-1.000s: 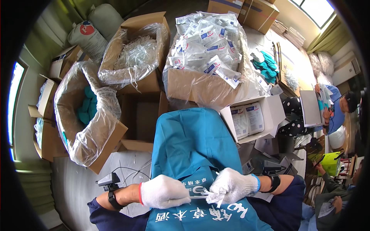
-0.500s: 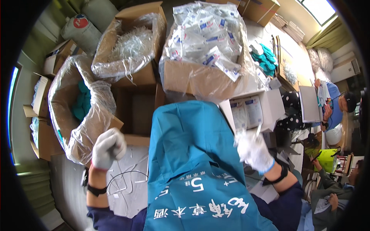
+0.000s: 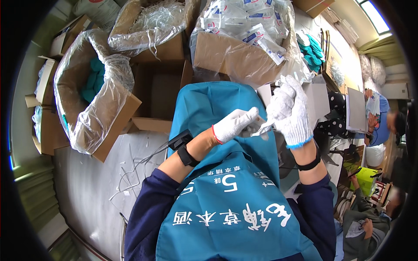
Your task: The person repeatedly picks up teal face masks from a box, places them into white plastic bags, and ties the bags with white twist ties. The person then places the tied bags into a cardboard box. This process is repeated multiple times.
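Both my hands wear white knit gloves and meet above my teal apron (image 3: 217,113). My left hand (image 3: 235,124) pinches one end of a small clear plastic packet (image 3: 260,127). My right hand (image 3: 289,108) grips the packet's other end, fingers curled, raised slightly higher. A black band with a small device sits on my left wrist (image 3: 185,150), a black band on the right wrist (image 3: 310,164). The packet's contents are too small to make out.
A cardboard box of white sealed packets (image 3: 244,39) stands ahead. A box with clear tubing (image 3: 152,26) and a bag-lined box holding teal items (image 3: 93,91) lie left. An empty open box (image 3: 159,93) sits between. Another person sits at lower right (image 3: 365,217).
A second ago both hands held something low on the apron. Then they spread wide apart. Now they have come together higher up, holding the small packet between them.
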{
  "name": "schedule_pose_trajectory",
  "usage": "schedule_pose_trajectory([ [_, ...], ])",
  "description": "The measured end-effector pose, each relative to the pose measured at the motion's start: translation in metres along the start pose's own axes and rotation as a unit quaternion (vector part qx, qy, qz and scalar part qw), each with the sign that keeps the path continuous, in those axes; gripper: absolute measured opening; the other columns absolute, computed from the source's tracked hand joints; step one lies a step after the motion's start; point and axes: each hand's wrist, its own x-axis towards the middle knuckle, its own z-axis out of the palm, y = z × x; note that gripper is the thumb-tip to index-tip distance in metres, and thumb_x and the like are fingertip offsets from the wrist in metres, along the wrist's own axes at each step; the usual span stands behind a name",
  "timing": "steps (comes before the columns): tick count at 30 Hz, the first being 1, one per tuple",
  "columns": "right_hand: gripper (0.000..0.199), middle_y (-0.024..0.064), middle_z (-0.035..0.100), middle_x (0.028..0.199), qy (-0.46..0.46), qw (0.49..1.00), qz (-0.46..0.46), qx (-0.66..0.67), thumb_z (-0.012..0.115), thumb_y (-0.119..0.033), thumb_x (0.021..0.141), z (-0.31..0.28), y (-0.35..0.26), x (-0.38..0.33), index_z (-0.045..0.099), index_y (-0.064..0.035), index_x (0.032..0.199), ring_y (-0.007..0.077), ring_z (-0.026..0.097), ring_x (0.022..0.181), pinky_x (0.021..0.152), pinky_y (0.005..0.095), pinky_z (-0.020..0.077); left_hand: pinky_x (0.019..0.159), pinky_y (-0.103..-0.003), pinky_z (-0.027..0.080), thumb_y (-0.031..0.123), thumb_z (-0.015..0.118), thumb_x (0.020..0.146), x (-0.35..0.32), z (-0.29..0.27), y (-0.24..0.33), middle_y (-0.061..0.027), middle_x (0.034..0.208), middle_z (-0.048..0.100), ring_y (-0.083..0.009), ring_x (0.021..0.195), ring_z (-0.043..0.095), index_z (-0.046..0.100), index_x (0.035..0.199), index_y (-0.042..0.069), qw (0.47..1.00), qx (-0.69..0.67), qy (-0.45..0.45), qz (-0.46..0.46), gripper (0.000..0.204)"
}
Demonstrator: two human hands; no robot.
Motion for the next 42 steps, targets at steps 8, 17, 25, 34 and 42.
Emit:
schedule_pose_trajectory([
  [8, 0.041, -0.0075, 0.029, 0.051, -0.015, 1.000, 0.011, 0.012, 0.055, -0.031, 0.104, -0.020, 0.008, 0.007, 0.037, -0.0225, 0.068, 0.0081, 0.027, 0.037, 0.038, 0.0255, 0.0258, 0.053, -0.020, 0.030, 0.053, 0.049, 0.104, -0.020, -0.001, -0.006, 0.0034, 0.071, 0.058, -0.0034, 0.057, 0.039, 0.071, 0.110, 0.005, 0.998, 0.004, -0.003, -0.057, 0.053],
  [17, 0.029, -0.0070, 0.037, 0.055, 0.044, 0.994, -0.054, -0.085, 0.058, -0.031, 0.102, -0.020, 0.019, 0.007, 0.050, -0.0192, 0.077, 0.0071, 0.036, 0.042, 0.040, 0.0238, 0.0313, 0.048, -0.020, 0.028, 0.036, 0.055, 0.104, -0.019, 0.008, 0.002, 0.0030, 0.071, 0.056, -0.0032, 0.055, 0.038, 0.067, 0.102, 0.004, 0.992, -0.042, -0.043, -0.115, 0.035],
  [25, 0.027, -0.0032, 0.049, 0.060, -0.003, 0.981, -0.070, -0.180, 0.059, -0.033, 0.103, -0.008, 0.019, 0.001, 0.061, -0.0104, 0.088, 0.0072, 0.045, 0.049, 0.045, 0.0225, 0.0347, 0.043, -0.021, 0.023, 0.021, 0.062, 0.098, -0.019, 0.003, -0.007, 0.0015, 0.069, 0.056, -0.0032, 0.050, 0.036, 0.068, 0.104, 0.001, 0.972, -0.140, -0.059, -0.179, 0.022],
  [34, 0.017, -0.0026, 0.061, 0.075, -0.029, 0.877, -0.139, -0.459, 0.061, -0.018, 0.102, -0.017, 0.038, -0.006, 0.068, -0.0055, 0.093, 0.0018, 0.052, 0.061, 0.053, 0.0190, 0.0402, 0.047, -0.021, 0.030, 0.029, 0.057, 0.102, -0.018, 0.022, 0.006, 0.0020, 0.067, 0.053, -0.0043, 0.053, 0.043, 0.056, 0.084, 0.010, 0.977, -0.048, 0.010, -0.207, 0.026],
  [42, 0.020, 0.0152, 0.069, 0.077, -0.220, 0.588, -0.174, -0.758, 0.067, -0.028, 0.094, -0.029, 0.051, -0.038, 0.072, -0.0109, 0.086, 0.0304, 0.067, 0.065, 0.057, 0.0370, 0.0505, 0.058, -0.032, 0.045, 0.016, 0.056, 0.097, -0.062, -0.004, -0.003, -0.0015, 0.067, 0.055, -0.0124, 0.060, 0.050, 0.063, 0.088, 0.000, 0.893, 0.414, -0.083, 0.156, 0.020],
])
